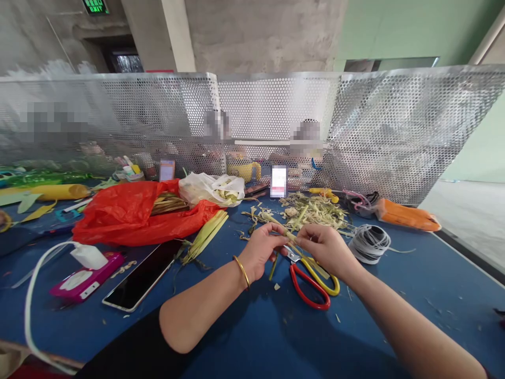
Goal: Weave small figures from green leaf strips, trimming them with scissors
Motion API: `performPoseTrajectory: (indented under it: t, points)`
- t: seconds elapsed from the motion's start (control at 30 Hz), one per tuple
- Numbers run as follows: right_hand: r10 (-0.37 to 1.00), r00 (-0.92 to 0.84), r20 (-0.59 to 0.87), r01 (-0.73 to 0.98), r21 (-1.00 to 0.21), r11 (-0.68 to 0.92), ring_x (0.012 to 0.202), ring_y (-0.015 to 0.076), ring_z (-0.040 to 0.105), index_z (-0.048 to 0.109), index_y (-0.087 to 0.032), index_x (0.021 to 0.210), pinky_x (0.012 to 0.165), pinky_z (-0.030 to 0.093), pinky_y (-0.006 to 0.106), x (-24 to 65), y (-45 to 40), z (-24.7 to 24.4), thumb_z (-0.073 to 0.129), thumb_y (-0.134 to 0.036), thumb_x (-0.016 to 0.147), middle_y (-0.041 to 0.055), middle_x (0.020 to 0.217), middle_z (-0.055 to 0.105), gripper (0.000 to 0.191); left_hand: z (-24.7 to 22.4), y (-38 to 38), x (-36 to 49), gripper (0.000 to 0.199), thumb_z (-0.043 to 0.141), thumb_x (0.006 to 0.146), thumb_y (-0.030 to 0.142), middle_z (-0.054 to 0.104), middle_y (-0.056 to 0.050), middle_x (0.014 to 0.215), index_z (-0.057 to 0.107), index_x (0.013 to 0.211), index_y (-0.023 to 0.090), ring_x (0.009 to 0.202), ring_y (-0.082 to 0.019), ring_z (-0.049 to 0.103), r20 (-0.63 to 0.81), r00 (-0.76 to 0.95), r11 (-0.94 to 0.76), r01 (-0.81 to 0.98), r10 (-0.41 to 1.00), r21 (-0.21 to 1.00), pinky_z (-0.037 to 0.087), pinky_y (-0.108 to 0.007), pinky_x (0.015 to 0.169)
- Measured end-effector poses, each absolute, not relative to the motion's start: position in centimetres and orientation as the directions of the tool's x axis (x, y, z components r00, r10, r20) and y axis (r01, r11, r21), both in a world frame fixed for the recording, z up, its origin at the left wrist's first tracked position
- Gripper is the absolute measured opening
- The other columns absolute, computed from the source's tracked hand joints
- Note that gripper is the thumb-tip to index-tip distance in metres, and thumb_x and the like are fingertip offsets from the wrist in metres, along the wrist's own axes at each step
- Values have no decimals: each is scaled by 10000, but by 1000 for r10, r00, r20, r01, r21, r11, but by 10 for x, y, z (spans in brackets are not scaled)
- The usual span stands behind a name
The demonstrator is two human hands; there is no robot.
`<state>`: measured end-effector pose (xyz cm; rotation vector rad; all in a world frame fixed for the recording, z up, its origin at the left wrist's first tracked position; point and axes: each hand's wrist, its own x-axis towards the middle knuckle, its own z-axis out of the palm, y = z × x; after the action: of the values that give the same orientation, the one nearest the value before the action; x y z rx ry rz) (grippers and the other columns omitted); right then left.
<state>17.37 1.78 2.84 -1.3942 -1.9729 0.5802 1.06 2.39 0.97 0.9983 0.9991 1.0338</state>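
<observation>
Pinching strip (pixel 291 237), hands (pixel 261 247) (pixel 324 246) well inside table edge (pixel 469 260).

Scissors (pixel 292 256): tips hidden by left hand (pixel 261 248); left sleeve (pixel 144 339) cropped

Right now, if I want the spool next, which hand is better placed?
Probably your right hand: the spool sits to its right, while the left hand is farther away. Both hold the strip.

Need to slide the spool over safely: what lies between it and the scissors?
In the head view, the right hand and wrist cross between the scissors and the spool; anything beneath them is hidden.
</observation>
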Motion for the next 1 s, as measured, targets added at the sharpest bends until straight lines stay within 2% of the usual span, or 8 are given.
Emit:
performPoseTrajectory:
  t: [0.3, 0.6, 0.7, 0.83, 0.93, 1.0]
  points:
    - [952, -192, 238, 650, -696, 305, 546, 118, 437, 534, -189, 571, 517, 315, 231, 174, 19, 26, 544, -286, 736, -42, 539, 484, 191, 11, 22, 13, 166, 636, 689, 122, 590, 51, 577, 504, 765, 188, 434, -73, 537, -63, 180, 81, -95, 982, 992, 236, -150, 317]
    - [941, -216, 261, 640, -690, 339, 559, 121, 479, 578, -187, 604, 509, 318, 226, 171, 17, 28, 555, -266, 743, -23, 565, 554, 161, 12, 18, 13, 208, 639, 708, 103, 581, 67, 539, 483, 813, 191, 424, -77, 546, -34, 187, 38, -21, 982, 999, 261, -141, 342]
    - [946, -157, 284, 623, -715, 318, 543, 122, 505, 547, -202, 701, 504, 335, 223, 168, 15, 27, 583, -264, 740, -27, 589, 581, 82, 10, 19, 12, 195, 644, 718, 126, 607, 43, 574, 515, 855, 177, 454, -93, 569, -73, 207, 78, -19, 976, 997, 249, -150, 328]
    - [950, -194, 243, 557, -770, 311, 522, 121, 506, 565, -212, 828, 502, 356, 225, 166, 13, 28, 565, -316, 778, -45, 588, 566, 116, 11, 18, 13, 57, 637, 719, 119, 620, 6, 605, 594, 752, 137, 497, -102, 601, -125, 272, 123, 23, 954, 992, 276, -159, 333]
    - [935, -224, 275, 611, -707, 354, 536, 118, 484, 588, -203, 700, 500, 324, 226, 166, 13, 29, 538, -367, 813, -31, 579, 548, 205, 12, 16, 14, 41, 642, 698, 102, 622, 2, 590, 626, 718, 134, 499, -111, 603, -130, 304, 109, 86, 944, 990, 278, -166, 331]
    - [922, -223, 316, 661, -646, 382, 546, 116, 464, 556, -195, 598, 501, 304, 227, 166, 13, 29, 555, -333, 788, -24, 575, 540, 235, 13, 14, 14, 42, 653, 695, 117, 606, 10, 536, 644, 732, 135, 482, -109, 584, -137, 325, 100, 127, 936, 987, 279, -164, 337]
